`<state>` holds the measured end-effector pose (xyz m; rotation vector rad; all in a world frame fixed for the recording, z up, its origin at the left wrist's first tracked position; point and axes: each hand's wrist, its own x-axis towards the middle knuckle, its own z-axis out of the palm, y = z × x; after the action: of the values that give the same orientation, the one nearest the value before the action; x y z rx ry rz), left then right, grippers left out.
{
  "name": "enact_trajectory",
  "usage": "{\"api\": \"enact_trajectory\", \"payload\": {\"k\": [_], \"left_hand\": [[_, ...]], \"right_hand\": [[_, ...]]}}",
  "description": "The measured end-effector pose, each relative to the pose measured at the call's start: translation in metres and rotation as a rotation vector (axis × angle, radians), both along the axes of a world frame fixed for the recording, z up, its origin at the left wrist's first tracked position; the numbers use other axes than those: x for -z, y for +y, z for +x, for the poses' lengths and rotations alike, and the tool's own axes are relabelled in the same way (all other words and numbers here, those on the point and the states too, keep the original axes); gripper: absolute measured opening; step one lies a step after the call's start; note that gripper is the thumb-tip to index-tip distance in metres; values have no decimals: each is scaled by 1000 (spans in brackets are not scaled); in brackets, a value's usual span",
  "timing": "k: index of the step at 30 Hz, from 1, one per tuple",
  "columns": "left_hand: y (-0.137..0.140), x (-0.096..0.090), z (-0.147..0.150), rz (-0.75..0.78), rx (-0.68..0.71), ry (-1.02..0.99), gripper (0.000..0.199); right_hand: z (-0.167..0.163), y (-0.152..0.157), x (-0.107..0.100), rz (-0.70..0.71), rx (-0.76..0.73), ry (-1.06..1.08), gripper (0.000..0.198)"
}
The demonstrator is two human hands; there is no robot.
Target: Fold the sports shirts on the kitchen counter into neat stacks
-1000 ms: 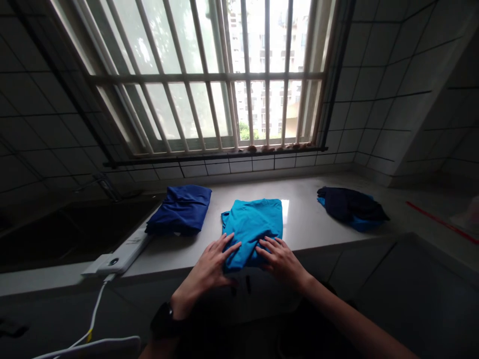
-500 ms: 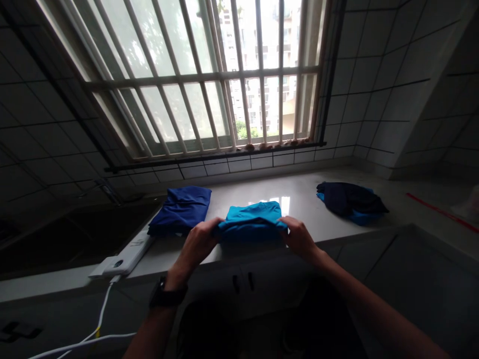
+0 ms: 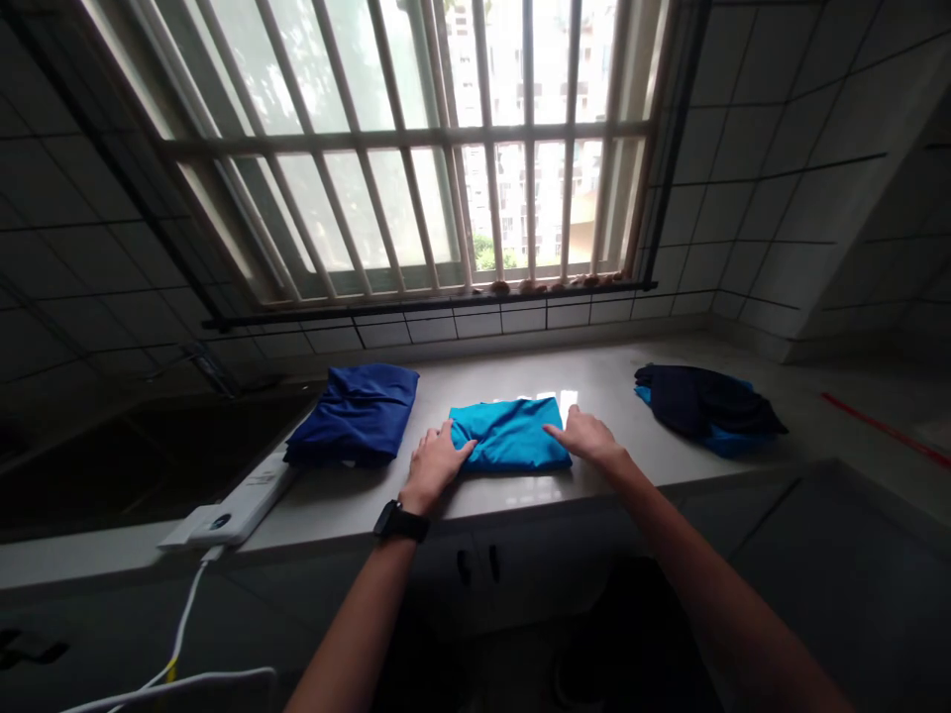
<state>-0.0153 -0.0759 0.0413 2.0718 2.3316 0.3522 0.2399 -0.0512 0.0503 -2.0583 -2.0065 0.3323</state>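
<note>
A folded bright blue cloth (image 3: 516,436), perhaps a garment, lies flat on the light countertop (image 3: 482,505) with a few creases on top. My left hand (image 3: 437,463) rests at its left edge, thumb apart from the fingers and laid on the fabric. At the right edge is my right hand (image 3: 588,436), its thumb touching the top of the cloth and its index finger stretched out beyond it; the other fingers are partly hidden. To the left sits a folded dark blue cloth (image 3: 364,411), apart from my left hand.
A rumpled navy cloth (image 3: 705,401) lies over a bright blue one (image 3: 732,442) at the right. Farther right is a red strip (image 3: 881,428). A white power strip (image 3: 242,503) with a cable sits beside the dark sink (image 3: 163,460). A barred window (image 3: 401,149) is behind.
The bright blue cloth's near edge, held up between both hands before, now lies flat on the counter. Both hands have let go of the grip and rest at its sides.
</note>
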Motion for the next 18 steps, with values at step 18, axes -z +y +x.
{"api": "enact_trajectory", "payload": {"k": [18], "left_hand": [[-30, -3, 18, -167, -37, -97, 46]], "right_hand": [[-26, 0, 44, 320, -176, -23, 29]]}}
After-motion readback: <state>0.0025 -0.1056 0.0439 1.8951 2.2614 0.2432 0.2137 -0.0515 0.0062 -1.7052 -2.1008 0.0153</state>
